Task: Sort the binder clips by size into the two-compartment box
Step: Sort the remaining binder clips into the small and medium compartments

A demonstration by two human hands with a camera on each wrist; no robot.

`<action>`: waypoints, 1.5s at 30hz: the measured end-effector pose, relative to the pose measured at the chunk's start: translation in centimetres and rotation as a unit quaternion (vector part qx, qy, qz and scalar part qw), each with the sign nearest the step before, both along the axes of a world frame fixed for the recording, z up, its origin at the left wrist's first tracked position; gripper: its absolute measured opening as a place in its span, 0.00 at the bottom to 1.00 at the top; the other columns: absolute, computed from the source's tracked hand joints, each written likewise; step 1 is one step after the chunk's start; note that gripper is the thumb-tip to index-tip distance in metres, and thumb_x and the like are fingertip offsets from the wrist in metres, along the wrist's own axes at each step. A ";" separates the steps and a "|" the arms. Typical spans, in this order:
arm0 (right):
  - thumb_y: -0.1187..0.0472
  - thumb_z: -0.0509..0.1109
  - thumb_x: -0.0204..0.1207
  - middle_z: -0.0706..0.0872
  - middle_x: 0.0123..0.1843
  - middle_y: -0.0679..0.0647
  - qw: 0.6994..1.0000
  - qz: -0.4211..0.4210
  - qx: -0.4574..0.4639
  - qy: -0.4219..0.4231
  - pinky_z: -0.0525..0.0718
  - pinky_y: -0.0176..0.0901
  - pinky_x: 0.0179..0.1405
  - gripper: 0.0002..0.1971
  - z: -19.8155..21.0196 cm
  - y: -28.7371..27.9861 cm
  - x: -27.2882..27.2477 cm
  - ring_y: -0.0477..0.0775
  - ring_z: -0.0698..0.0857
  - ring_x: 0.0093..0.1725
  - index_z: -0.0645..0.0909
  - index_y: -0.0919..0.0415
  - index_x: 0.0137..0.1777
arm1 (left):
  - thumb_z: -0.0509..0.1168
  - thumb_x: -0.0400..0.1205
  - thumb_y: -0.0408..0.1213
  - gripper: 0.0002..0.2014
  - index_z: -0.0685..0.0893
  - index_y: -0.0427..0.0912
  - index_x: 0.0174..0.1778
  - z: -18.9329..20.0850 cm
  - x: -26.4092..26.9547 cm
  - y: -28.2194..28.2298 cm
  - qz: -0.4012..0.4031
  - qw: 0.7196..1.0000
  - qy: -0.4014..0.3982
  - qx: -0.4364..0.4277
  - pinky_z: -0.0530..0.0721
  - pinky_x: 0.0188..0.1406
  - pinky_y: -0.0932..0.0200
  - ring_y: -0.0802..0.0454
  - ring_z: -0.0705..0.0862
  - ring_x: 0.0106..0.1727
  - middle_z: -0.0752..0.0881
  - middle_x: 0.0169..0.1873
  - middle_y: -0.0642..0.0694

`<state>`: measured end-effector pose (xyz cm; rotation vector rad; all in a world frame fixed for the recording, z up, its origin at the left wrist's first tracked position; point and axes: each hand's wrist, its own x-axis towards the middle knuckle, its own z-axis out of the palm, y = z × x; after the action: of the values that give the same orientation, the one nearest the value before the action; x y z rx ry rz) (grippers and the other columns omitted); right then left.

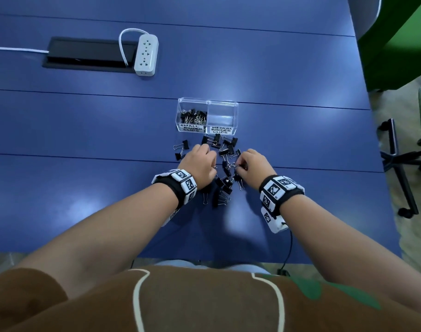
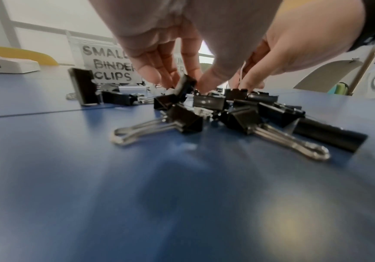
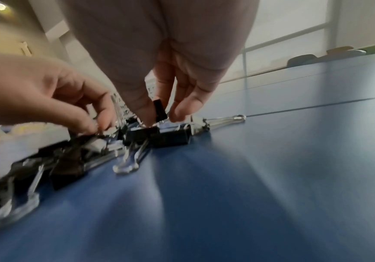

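Note:
A loose pile of black binder clips (image 1: 225, 173) lies on the blue table (image 1: 84, 130) in front of the clear two-compartment box (image 1: 207, 101). Its left compartment, labelled SMALL BINDER CLIPS, holds several small clips (image 1: 193, 115); the right one, labelled MEDIUM BINDER CLIPS (image 1: 222, 131), looks empty. My left hand (image 1: 213, 161) reaches down into the pile and pinches a black clip (image 2: 185, 85) between thumb and fingers. My right hand (image 1: 239, 166) pinches a small black clip (image 3: 159, 109) just above the pile. The two hands nearly touch.
A few stray clips (image 1: 182, 149) lie left of the pile. A white power strip (image 1: 146, 55) and a black cable hatch (image 1: 89, 53) sit far back left. An office chair base (image 1: 401, 161) stands off the table's right edge.

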<state>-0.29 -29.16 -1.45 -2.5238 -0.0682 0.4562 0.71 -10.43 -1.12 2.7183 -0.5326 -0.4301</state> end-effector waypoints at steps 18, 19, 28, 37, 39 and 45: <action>0.65 0.66 0.76 0.77 0.58 0.60 0.999 -0.007 -0.027 0.030 0.80 0.55 0.58 0.10 -0.6 0.5 2.3 0.62 0.80 0.54 0.76 0.62 0.56 | 0.61 0.78 0.28 0.04 0.77 0.36 0.47 -0.9 0.1 -2.1 0.002 0.999 0.040 -0.025 0.80 0.54 0.42 0.39 0.75 0.55 0.77 0.50 0.37; 0.66 0.66 0.76 0.77 0.56 0.60 1.000 -0.016 -0.018 0.021 0.80 0.54 0.56 0.08 -0.6 0.7 2.1 0.62 0.80 0.51 0.75 0.62 0.53 | 0.61 0.78 0.28 0.04 0.77 0.36 0.46 -0.9 0.0 -1.7 0.002 0.998 0.043 -0.038 0.79 0.57 0.45 0.40 0.75 0.55 0.78 0.50 0.37; 0.64 0.72 0.69 0.81 0.36 0.51 0.995 -0.039 0.087 -0.012 0.74 0.37 0.36 0.03 4.1 4.3 5.8 0.51 0.77 0.36 0.79 0.59 0.40 | 0.57 0.79 0.27 0.10 0.78 0.38 0.53 0.4 -0.4 2.1 0.141 0.974 0.112 -0.135 0.76 0.51 0.55 0.47 0.77 0.46 0.80 0.48 0.45; 0.64 0.68 0.73 0.82 0.45 0.56 0.998 0.014 0.028 -0.049 0.80 0.44 0.48 0.10 6.1 10.3 12.8 0.54 0.78 0.42 0.80 0.60 0.53 | 0.54 0.83 0.30 0.12 0.82 0.40 0.53 2.2 1.5 5.1 0.152 0.975 0.084 -0.140 0.81 0.56 0.48 0.40 0.82 0.49 0.79 0.54 0.40; 0.64 0.67 0.74 0.83 0.51 0.58 0.997 -0.005 0.041 -0.060 0.78 0.42 0.50 0.11 5.9 9.7 12.3 0.54 0.78 0.44 0.80 0.59 0.56 | 0.54 0.83 0.30 0.11 0.82 0.39 0.53 2.8 2.9 5.5 0.146 0.977 0.063 -0.145 0.81 0.56 0.48 0.41 0.81 0.50 0.78 0.55 0.39; 0.66 0.63 0.76 0.83 0.41 0.52 0.987 -0.119 0.088 -0.057 0.79 0.34 0.41 0.08 5.0 4.4 7.6 0.46 0.78 0.36 0.83 0.56 0.48 | 0.56 0.82 0.29 0.10 0.77 0.41 0.57 4.9 8.5 5.5 0.134 0.985 0.004 -0.111 0.80 0.51 0.51 0.40 0.81 0.50 0.78 0.59 0.40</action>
<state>7.31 -24.75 3.53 -2.3433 0.1420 0.2007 9.17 -4.96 3.77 2.5225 -0.1921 -0.2920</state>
